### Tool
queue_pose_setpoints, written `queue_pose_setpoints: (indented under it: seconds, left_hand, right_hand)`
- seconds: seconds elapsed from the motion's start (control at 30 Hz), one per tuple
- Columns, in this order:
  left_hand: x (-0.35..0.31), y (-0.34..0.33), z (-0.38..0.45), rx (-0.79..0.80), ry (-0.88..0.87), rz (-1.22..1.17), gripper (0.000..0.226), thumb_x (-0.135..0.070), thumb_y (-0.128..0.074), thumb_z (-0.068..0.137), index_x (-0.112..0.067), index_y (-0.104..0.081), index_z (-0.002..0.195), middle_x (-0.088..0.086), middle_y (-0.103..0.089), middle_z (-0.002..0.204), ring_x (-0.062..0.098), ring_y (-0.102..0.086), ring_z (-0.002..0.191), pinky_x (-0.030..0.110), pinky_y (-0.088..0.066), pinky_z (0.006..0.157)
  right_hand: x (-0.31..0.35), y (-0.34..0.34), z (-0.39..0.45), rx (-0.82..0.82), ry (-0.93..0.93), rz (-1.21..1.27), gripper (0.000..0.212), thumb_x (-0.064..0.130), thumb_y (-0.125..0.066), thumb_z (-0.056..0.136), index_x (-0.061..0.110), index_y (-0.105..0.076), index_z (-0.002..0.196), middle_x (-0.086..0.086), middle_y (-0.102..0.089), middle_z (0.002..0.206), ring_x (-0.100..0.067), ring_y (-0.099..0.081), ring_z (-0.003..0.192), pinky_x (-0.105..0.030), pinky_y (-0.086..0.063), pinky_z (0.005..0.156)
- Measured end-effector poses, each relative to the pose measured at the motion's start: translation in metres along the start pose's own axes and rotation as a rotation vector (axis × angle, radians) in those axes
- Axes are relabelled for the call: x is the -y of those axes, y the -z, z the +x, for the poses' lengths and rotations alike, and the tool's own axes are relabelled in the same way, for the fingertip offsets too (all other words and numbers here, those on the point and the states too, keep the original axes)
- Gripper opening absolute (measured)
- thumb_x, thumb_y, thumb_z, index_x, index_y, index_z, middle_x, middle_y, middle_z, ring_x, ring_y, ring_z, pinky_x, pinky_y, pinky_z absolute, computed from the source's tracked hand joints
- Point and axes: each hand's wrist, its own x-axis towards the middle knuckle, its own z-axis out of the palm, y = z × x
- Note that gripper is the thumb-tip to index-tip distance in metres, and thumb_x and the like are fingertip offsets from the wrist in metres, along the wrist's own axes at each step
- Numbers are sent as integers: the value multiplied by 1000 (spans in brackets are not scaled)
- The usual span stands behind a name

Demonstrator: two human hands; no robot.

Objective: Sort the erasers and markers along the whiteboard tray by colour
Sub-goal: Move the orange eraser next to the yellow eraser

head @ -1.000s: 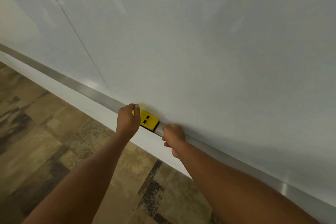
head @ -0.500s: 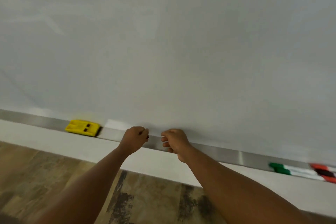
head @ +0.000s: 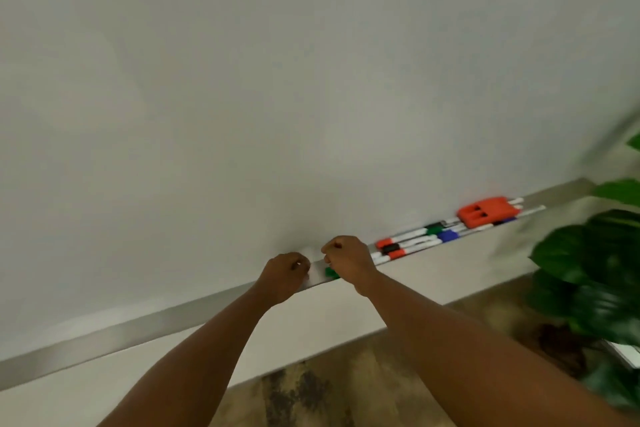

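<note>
Both hands are curled at the tray [head: 166, 317]: the right hand [head: 348, 262] covers a green marker [head: 331, 272], grip unclear, and the left hand [head: 284, 274] looks closed on nothing. Lift that marker cleanly, sparing the mixed markers [head: 415, 241] and red eraser [head: 483, 215] beside it. Half a second ago the yellow eraser was in view; now it is gone.

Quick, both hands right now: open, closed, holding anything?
Left hand: curled closed at the tray, nothing visible in it.
Right hand: closed over a green-capped marker; grip itself hidden.
</note>
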Motion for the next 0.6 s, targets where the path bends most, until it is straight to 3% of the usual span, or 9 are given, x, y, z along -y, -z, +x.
queue_pose_setpoints:
  seconds: [0.07, 0.23, 0.37, 0.43, 0.5, 0.6]
  left_hand:
    - [-34, -25, 14, 20, -53, 4, 23, -27, -48, 96, -17, -66, 105, 1, -73, 92, 17, -64, 85, 26, -47, 76]
    - [-107, -81, 46, 72, -140, 10, 31, -35, -46, 97, -18, -59, 119, 1, -72, 100, 20, -65, 93, 34, -51, 86]
    - [-163, -119, 71, 52, -217, 55, 37, -39, -42, 99, -16, -56, 125, 4, -69, 111, 22, -64, 104, 34, -48, 95]
    - [-188, -137, 83, 62, -253, 56, 35, -33, -44, 99, -13, -57, 125, 6, -67, 115, 23, -62, 108, 33, -46, 96]
    - [-211, -156, 94, 93, -285, 70, 30, -26, -45, 99, -10, -60, 119, 9, -67, 114, 24, -62, 105, 32, -46, 92]
    - [-236, -184, 115, 102, -332, 102, 27, -25, -44, 99, -8, -64, 105, 11, -68, 105, 26, -63, 96, 34, -48, 86]
  right_hand:
    - [-18, 40, 9, -79, 6, -55, 23, 16, -52, 85, 3, -70, 90, -13, -72, 87, -29, -68, 86, -42, -57, 78]
    - [-43, 123, 27, -235, 20, -160, 22, 18, -51, 89, 3, -67, 86, -10, -70, 85, -25, -65, 81, -35, -54, 76]
    - [-56, 181, 44, -338, 53, -238, 22, 16, -49, 87, 14, -54, 66, -5, -60, 71, -21, -55, 68, -27, -40, 63]
    - [-66, 210, 52, -373, 54, -265, 15, 17, -50, 90, 12, -63, 86, -6, -65, 82, -24, -59, 76, -29, -43, 66]
    - [-76, 236, 62, -400, 39, -296, 27, 23, -49, 93, 11, -59, 115, -9, -70, 97, -26, -64, 88, -31, -48, 73]
    - [-93, 268, 79, -439, 8, -354, 36, 24, -48, 93, 9, -54, 125, -13, -70, 103, -29, -64, 93, -32, -49, 79]
